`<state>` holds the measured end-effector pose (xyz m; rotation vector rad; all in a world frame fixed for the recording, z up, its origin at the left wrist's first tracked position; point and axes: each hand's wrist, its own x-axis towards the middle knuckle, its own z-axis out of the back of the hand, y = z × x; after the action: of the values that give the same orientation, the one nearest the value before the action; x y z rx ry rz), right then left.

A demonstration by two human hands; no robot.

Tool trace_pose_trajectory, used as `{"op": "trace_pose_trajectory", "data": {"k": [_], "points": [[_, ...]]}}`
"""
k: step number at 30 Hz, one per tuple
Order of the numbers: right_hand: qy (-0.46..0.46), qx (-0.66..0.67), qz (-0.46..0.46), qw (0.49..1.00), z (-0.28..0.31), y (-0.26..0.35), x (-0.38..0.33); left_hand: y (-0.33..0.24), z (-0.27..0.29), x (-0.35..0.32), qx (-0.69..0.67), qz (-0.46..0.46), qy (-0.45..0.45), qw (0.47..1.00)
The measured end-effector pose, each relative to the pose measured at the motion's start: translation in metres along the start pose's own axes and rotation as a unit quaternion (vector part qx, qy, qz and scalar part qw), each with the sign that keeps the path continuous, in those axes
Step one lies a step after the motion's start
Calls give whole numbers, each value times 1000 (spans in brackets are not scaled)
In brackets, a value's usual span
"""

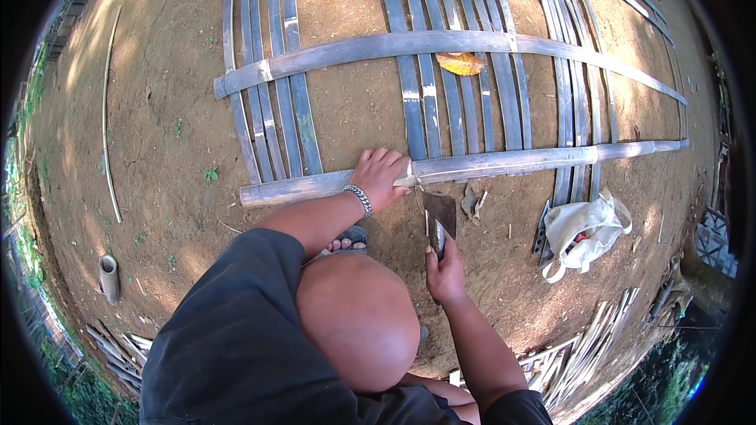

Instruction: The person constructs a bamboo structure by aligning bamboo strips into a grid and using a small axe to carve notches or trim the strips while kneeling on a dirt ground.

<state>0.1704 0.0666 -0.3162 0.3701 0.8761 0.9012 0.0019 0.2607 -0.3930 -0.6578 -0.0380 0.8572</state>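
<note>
My left hand (380, 179) is closed over the nearest split bamboo pole (504, 165), its fingers bent across the top. A pale sliver of bamboo (406, 182) shows at the fingertips; whether the hand pinches it too is hard to make out. To the right and nearer me, my right hand (446, 271) grips a machete (441, 209) with a broad, dark blade. The blade points away from me, just short of the pole and apart from it. A thin pale stick lies along the blade's left side. Long bamboo slats (453, 102) run under the pole.
A second bamboo crosspiece (378, 46) lies farther off, with a yellow leaf (460, 64) beside it. To the right sits a white bag (584, 234). Cut sticks (587, 354) are piled at the lower right. A bamboo tube (109, 278) stands at left, near a long thin stick (108, 118).
</note>
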Motion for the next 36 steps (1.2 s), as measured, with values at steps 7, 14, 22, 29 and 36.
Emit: {"op": "trace_pose_trajectory", "data": {"k": [7, 14, 22, 29, 36], "points": [[-11, 23, 35, 999, 8, 1, -5, -1, -2, 0, 4, 7, 4, 1000], [-13, 3, 31, 999, 14, 0, -14, 1, -3, -1, 6, -4, -6, 1000], [30, -7, -16, 999, 3, -4, -17, 3, 1, -2, 8, -8, 3, 1000], [28, -9, -29, 999, -4, -10, -27, 18, 6, 1, 42, -8, -14, 999], [44, 8, -37, 998, -7, -20, -10, 17, 0, 3, 151, 0, 12, 988]]}}
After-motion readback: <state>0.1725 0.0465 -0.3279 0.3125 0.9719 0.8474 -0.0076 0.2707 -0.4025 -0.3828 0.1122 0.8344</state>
